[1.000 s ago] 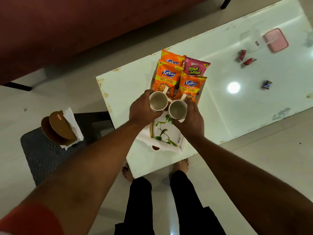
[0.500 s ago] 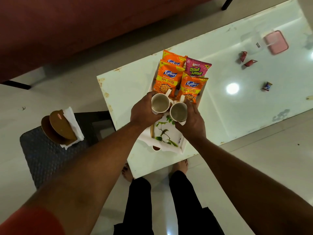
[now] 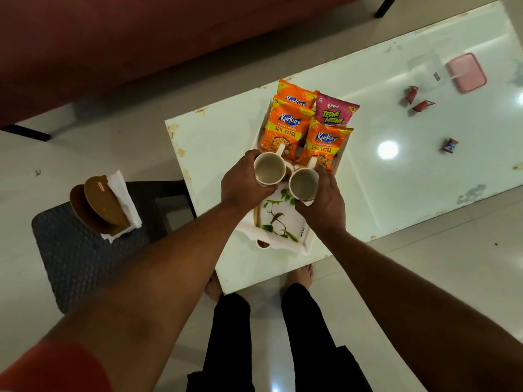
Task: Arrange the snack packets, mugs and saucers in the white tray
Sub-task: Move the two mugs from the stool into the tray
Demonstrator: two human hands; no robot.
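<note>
Both arms reach forward and down from the bottom corners of the view, almost straight, and meet over the middle of the white tray (image 3: 294,246). The left hand (image 3: 243,183) is curled around the outer wall of one mug (image 3: 269,168), fingers wrapped under its near side. The right hand (image 3: 325,203) is cupped the same way around a second mug (image 3: 303,184), thumb on the rim side nearest the person. Each hand is closed about its mug, and the two mugs sit just beside each other, openings up, handles pointing toward the far end of the tray. Whether the mugs rest on the tray floor or are held just above it cannot be told.

At the far end of the tray lie four snack packets: three orange packets (image 3: 284,128) overlapping, and a pink packet (image 3: 335,111) beside them. The near end of the tray shows a green leaf print on its bare floor.

The tray stands on the near-left part of the glossy pale surface (image 3: 215,142). To the left of the tray, off the surface, two brown saucers (image 3: 99,207) lie on a white cloth on a dark stool.
</note>
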